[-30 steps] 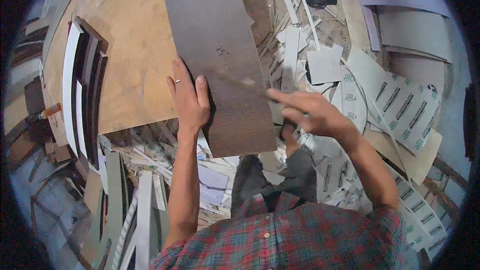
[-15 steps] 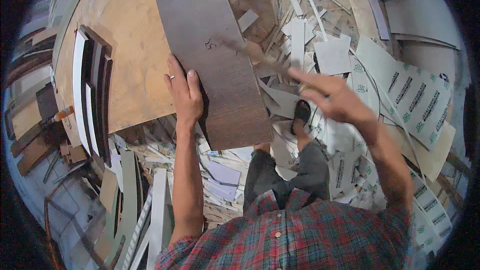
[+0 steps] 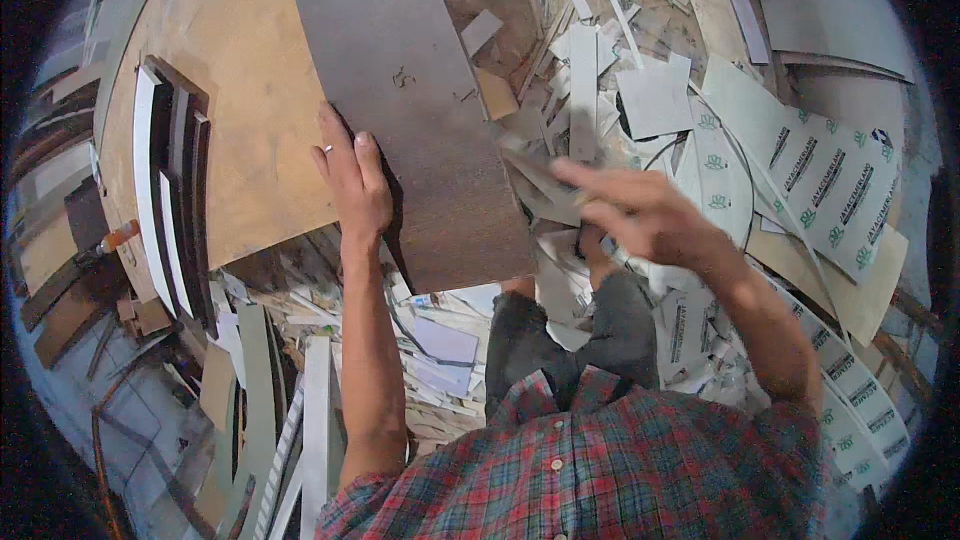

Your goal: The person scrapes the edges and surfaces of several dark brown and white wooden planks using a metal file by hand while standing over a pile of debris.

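A long dark brown board (image 3: 420, 120) with wood grain lies in front of me, its near end reaching past the worktable's edge. Dark crumbs sit on its upper face. My left hand (image 3: 355, 185), with a ring on one finger, holds the board along its left edge, the thumb beside that edge. To the right of the board is my right hand (image 3: 650, 215), closed around a long thin tool (image 3: 528, 162). Motion smears this tool, so its kind is unclear. Its far end is at the board's right edge; whether they touch I cannot tell.
Under the board is a tan worktable (image 3: 255, 70). Narrow dark and white strips (image 3: 178, 200) stand on its left side. Offcuts (image 3: 655, 100) litter the floor at right, beside printed white sheets (image 3: 820, 190). Long strips (image 3: 317, 420) lean at lower left.
My right hand has drawn the tool toward me, from over the board's face to its right edge. My left hand keeps its place on the board. The whole view has shifted slightly.
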`<state>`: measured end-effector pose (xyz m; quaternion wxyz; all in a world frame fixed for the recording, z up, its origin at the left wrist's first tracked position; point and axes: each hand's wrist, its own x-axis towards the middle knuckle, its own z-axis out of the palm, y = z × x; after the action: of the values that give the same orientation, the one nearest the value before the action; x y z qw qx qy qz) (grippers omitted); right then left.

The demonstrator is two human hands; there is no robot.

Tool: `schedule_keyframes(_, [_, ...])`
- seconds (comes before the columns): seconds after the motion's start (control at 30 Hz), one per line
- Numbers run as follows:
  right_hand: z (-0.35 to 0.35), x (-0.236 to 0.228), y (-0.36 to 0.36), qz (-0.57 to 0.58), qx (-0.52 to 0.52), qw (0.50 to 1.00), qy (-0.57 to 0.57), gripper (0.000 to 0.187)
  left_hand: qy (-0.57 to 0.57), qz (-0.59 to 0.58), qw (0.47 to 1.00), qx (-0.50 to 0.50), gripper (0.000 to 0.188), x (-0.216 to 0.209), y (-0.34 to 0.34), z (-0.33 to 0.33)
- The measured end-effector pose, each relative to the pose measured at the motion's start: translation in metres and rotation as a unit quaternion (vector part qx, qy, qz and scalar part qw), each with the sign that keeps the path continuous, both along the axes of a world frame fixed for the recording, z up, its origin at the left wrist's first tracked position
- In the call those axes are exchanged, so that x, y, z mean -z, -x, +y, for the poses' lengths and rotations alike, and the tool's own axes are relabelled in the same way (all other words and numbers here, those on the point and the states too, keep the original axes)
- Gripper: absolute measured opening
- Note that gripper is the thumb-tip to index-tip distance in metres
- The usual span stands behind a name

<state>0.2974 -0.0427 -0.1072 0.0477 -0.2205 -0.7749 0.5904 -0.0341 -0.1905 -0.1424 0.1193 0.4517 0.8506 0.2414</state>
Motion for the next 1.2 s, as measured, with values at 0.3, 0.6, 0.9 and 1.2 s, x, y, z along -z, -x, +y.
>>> schedule_keyframes(0.3, [-0.012, 0.002, -0.012, 0.012, -0.015, 0.997, -0.073, 0.054, 0.006, -0.021, 1.000, -0.007, 0.064, -0.001, -0.004, 0.004])
schedule_keyframes(0.6, [-0.014, 0.006, -0.017, 0.021, -0.004, 0.997, -0.077, 0.052, -0.003, 0.002, 1.000, -0.003, 0.064, 0.002, -0.003, 0.004])
schedule_keyframes(0.9, [0.020, -0.007, -0.006, -0.010, -0.067, 0.992, -0.103, 0.054, -0.004, 0.006, 1.000, -0.007, 0.063, -0.007, 0.003, -0.001])
schedule_keyframes(1.2, [0.076, 0.022, 0.044, 0.038, -0.053, 0.989, -0.133, 0.051, -0.010, -0.027, 1.000, -0.003, 0.063, 0.000, -0.001, 0.005])
